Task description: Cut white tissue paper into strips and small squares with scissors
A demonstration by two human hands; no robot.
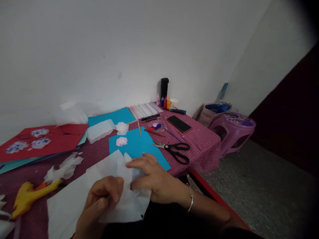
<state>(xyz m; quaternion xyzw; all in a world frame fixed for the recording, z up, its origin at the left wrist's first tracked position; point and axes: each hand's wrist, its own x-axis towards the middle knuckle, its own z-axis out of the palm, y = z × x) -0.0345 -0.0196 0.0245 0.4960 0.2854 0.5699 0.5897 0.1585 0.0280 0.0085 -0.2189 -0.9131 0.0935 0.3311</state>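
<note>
- The left hand (102, 196) curls closed on a thin white sheet (124, 210), fingers bent over its left part.
- The right hand (154, 177) is at the sheet's right side, thumb and forefinger parted; whether any fingertip pinches the paper, I cannot tell from this angle.
- The sheet is at the near table edge, between the hands, creased and partly covered by them.
- Just beyond it, a pink-white crumpled puff (121, 141) sits on blue paper (142, 142).
- Black-handled scissors (174, 149) lie slightly open, partly over that paper's right edge.
- A yellow glue gun (32, 197) lies to the left on the checked tablecloth (201, 141).
- A dark phone (178, 123) lies beyond the scissors.
</note>
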